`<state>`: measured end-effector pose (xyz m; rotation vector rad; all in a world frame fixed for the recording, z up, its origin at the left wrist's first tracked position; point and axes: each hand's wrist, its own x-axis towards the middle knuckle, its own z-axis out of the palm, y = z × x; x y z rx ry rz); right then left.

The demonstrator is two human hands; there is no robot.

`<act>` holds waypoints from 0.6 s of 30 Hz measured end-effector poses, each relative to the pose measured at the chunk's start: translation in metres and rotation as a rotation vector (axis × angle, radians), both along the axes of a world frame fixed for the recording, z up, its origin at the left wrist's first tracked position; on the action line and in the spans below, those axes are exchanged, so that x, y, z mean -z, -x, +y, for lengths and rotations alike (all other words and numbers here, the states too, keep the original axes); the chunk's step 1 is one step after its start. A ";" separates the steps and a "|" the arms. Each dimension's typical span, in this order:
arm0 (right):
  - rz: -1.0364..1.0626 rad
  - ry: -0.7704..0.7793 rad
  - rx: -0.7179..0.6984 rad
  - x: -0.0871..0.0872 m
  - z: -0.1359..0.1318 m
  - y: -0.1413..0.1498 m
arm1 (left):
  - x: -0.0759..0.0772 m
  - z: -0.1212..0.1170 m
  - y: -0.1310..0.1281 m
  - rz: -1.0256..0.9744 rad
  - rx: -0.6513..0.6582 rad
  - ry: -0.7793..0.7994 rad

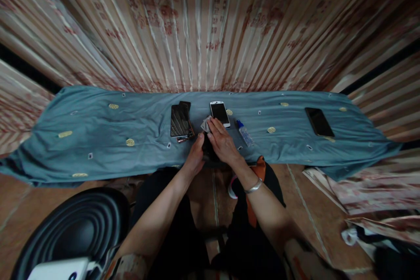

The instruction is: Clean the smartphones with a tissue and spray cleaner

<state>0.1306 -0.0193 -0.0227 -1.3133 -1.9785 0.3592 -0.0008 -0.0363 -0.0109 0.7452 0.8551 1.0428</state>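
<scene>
My left hand (196,154) is closed on the near-left edge of a black phone (209,149), which is mostly hidden between my hands. Over its top, my right hand (223,141) presses a small grey cloth (205,124) with the fingers together. Just beyond my right fingers lies a white phone (219,111) with a dark screen. A small clear spray bottle with a blue top (245,133) rests on its side to the right. Left of my hands is a stack of several dark phones (179,121).
A blue patterned cloth (147,118) covers the long, narrow table. Another black phone (319,122) lies far right. Curtains (183,30) hang behind the table. A round black stool (82,227) stands at lower left with a white device (59,270) on it.
</scene>
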 end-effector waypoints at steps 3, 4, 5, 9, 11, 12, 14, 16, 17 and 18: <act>-0.002 -0.012 0.042 -0.001 0.004 -0.004 | -0.004 -0.004 -0.002 -0.017 -0.006 -0.031; -0.003 -0.017 0.044 -0.001 0.005 -0.004 | -0.004 -0.004 -0.002 -0.020 -0.013 -0.031; -0.003 -0.023 0.037 -0.001 0.004 -0.003 | -0.003 -0.003 -0.002 -0.022 -0.018 -0.023; 0.014 -0.029 -0.037 0.001 -0.005 0.005 | 0.002 0.004 0.002 -0.017 -0.024 0.015; 0.021 -0.017 -0.064 0.002 -0.010 0.009 | 0.006 0.009 0.004 -0.009 -0.046 -0.003; 0.021 -0.011 -0.070 0.003 -0.011 0.010 | 0.007 0.010 0.004 -0.007 -0.054 -0.010; 0.017 -0.005 -0.068 0.002 -0.011 0.010 | 0.009 0.010 0.004 -0.009 -0.060 0.002; 0.010 -0.007 -0.048 0.001 -0.009 0.008 | 0.009 0.008 0.002 0.000 -0.051 0.023; 0.006 -0.010 -0.030 0.000 -0.007 0.006 | 0.008 0.006 0.001 0.011 -0.047 0.020; 0.002 -0.012 -0.011 -0.001 -0.006 0.005 | 0.007 0.004 -0.001 0.024 -0.044 0.004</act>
